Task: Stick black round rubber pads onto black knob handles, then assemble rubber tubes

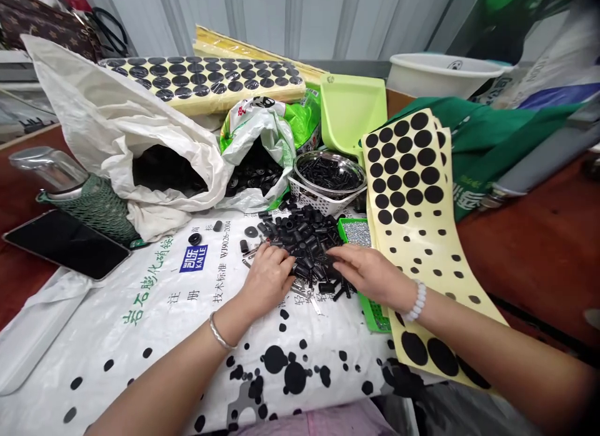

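A heap of small black cylindrical parts (304,236) lies on a white printed sack. My left hand (269,277) rests at the heap's left edge, its fingers curled down and closed; whatever they hold is hidden. At the right edge, my right hand (368,272) reaches over the parts with its fingers stretched out and the thumb apart, nothing visible in it. Flat metal pieces (307,291) lie at the near side of the heap. Beside my right hand is a green tray (377,317) with small silvery pieces.
Behind the heap, a metal bowl (330,172) of black pieces sits in a white basket (312,200). Open bags (173,123) stand at back left, near a phone (68,243) and a glass cup (47,167). A yellow sticker sheet (412,220) lies right; a green dustpan (354,111) stands behind.
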The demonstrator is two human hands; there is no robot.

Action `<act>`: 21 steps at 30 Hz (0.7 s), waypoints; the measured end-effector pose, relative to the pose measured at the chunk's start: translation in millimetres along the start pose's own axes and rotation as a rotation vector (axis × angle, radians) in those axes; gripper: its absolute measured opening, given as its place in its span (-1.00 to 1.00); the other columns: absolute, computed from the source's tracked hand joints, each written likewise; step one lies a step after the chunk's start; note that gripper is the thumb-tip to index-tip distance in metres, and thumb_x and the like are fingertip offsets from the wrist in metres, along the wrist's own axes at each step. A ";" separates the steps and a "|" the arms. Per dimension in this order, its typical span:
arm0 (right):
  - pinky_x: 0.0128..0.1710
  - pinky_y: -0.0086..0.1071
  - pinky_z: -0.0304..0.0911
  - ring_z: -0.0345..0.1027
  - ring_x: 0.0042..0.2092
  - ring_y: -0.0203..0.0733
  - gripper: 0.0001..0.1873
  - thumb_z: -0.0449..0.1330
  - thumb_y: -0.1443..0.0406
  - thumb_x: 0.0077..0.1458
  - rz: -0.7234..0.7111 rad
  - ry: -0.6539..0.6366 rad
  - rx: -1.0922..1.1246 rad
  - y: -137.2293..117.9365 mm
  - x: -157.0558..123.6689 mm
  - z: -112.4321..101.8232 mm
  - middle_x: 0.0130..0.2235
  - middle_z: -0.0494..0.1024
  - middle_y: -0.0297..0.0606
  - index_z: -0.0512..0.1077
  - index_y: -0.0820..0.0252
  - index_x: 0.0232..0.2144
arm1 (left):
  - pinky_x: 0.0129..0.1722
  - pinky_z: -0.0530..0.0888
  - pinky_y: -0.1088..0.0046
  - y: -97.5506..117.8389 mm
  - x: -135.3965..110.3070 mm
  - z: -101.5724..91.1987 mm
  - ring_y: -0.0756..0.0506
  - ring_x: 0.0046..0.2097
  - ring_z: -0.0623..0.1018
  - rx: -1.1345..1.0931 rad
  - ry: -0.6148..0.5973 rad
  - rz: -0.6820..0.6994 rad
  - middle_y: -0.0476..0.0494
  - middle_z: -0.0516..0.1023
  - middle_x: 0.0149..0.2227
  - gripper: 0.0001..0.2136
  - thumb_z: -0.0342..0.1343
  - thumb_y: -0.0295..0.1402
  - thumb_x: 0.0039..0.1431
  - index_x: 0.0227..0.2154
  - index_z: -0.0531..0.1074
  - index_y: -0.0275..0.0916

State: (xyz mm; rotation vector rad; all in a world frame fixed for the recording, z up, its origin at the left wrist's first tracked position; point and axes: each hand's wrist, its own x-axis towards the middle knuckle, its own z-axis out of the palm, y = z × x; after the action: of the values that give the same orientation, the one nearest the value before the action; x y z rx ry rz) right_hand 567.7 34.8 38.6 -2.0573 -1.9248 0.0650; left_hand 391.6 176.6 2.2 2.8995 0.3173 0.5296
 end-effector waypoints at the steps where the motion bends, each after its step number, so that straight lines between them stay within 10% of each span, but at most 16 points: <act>1: -0.23 -0.34 0.34 0.40 -0.23 -0.22 -0.75 0.04 0.41 0.13 0.029 0.016 0.091 -4.6 -6.2 -1.5 -0.23 0.51 -0.22 0.39 0.22 -0.14 | 0.09 0.18 0.05 0.8 0.9 0.7 -0.20 -0.12 0.38 0.004 -0.010 -0.010 -0.23 0.46 -0.21 -0.79 0.07 -0.42 0.07 -0.21 0.45 -0.29; 13: -0.45 -0.40 0.32 0.29 -0.45 -0.32 -0.74 0.12 0.31 0.06 0.442 0.313 0.893 -77.0 -58.3 41.6 -0.38 0.41 -0.31 0.39 0.15 -0.15 | 0.06 0.25 0.14 4.8 -18.5 -5.6 -0.16 -0.08 0.40 -0.232 -0.013 -0.016 -0.21 0.47 -0.16 -0.81 0.01 -0.42 0.13 -0.19 0.39 -0.29; 21: -0.41 -0.38 0.38 0.41 -0.46 -0.27 -0.82 0.14 0.31 0.08 0.415 0.464 1.061 -88.2 -46.4 48.1 -0.44 0.52 -0.31 0.44 0.15 -0.22 | -0.14 0.42 0.36 29.4 -53.9 -30.1 -0.08 -0.18 0.48 -0.783 -0.099 -0.305 -0.12 0.50 -0.19 -0.78 0.03 -0.33 0.15 -0.14 0.35 -0.21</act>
State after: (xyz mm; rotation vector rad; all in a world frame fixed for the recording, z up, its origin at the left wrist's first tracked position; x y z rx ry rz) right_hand 466.5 2.5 7.6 -1.4745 -0.8322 0.5227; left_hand 336.5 139.5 18.4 2.0652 0.4130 0.3485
